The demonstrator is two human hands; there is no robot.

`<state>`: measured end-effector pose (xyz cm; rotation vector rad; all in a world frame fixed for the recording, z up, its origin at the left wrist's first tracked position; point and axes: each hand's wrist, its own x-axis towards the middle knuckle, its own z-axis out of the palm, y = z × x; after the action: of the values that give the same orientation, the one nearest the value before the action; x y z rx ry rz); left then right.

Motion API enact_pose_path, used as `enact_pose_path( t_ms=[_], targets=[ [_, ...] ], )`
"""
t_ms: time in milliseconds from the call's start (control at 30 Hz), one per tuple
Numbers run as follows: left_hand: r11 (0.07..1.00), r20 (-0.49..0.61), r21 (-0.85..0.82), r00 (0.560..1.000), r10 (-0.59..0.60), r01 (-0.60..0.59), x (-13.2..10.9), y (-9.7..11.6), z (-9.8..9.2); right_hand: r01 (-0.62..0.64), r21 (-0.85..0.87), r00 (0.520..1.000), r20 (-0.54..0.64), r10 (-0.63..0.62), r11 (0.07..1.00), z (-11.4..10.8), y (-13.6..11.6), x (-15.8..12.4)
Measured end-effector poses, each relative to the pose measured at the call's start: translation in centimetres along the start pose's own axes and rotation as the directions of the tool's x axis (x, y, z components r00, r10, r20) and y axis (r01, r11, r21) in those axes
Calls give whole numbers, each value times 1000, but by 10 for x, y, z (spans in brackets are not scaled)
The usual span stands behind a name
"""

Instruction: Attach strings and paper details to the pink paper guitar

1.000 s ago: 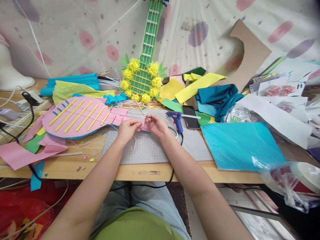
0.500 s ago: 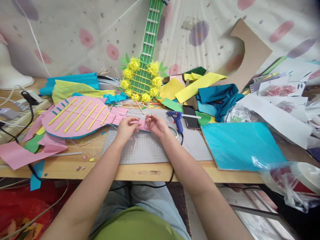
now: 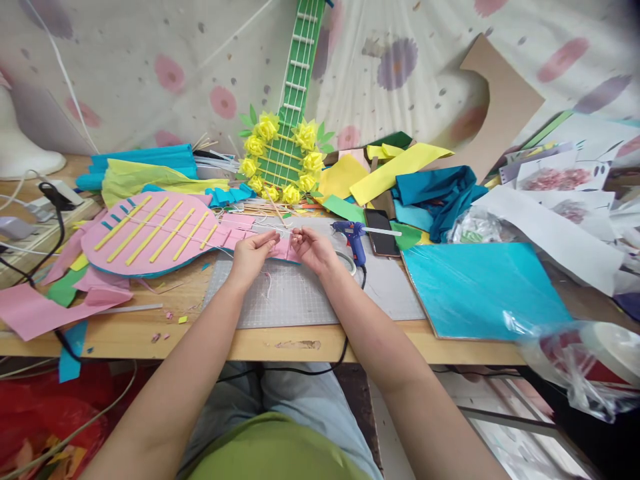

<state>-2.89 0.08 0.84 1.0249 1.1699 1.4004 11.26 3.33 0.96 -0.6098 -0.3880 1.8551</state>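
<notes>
A pink paper guitar (image 3: 155, 233) with yellow strips lies flat on the wooden table (image 3: 210, 343), its neck pointing right over a grey cutting mat (image 3: 300, 300). My left hand (image 3: 253, 257) pinches the end of the pink neck, fingers closed. Just right of it, my right hand (image 3: 313, 250) has its fingertips pressed together on a thin white string at the neck's end. The two hands nearly touch.
A blue glue gun (image 3: 354, 237) and a black phone (image 3: 381, 233) lie right of my hands. A green guitar with yellow paper flowers (image 3: 287, 147) leans on the wall. Coloured paper, a teal sheet (image 3: 480, 287), a plastic bag (image 3: 580, 363) and cables (image 3: 45, 213) crowd the table.
My left fingers have shifted slightly on the pink neck end. The hands otherwise stay in place and the view has drifted a little.
</notes>
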Motion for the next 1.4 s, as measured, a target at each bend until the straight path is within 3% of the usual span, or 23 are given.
enact_pose_path(
  t_ms=[267, 467, 600, 733, 833, 900, 1167, 1400],
  targets=[
    [1000, 74, -13, 997, 4, -3, -2, 2, -2, -6, 1, 1000, 5, 6, 1000, 1, -1, -1],
    [982, 37, 118, 989, 141, -144, 2, -1, -3, 3, -15, 1000, -16, -3, 1000, 3, -1, -2],
    [978, 65, 194, 995, 72, -83, 0, -3, 0, 138, -134, 990, -23, -143, 981, 4, 0, -3],
    [966, 98, 259, 995, -23, -4, -5, -1, 5, 367, -475, 929, 140, -344, 800, 3, 2, -7],
    [969, 97, 246, 994, -47, 22, -4, 1, 4, 410, -677, 912, 287, -294, 612, 2, 2, -11],
    [971, 91, 238, 994, -56, 33, -3, 1, 1, 430, -714, 903, 352, -247, 553, 2, 2, -12],
    [971, 102, 239, 994, -50, 24, 0, 0, -3, 406, -634, 909, 358, -216, 658, 2, 4, -10],
    [967, 97, 253, 994, -45, 19, 0, 1, -5, 400, -620, 913, 332, -237, 675, 4, 1, -12]
  ],
)
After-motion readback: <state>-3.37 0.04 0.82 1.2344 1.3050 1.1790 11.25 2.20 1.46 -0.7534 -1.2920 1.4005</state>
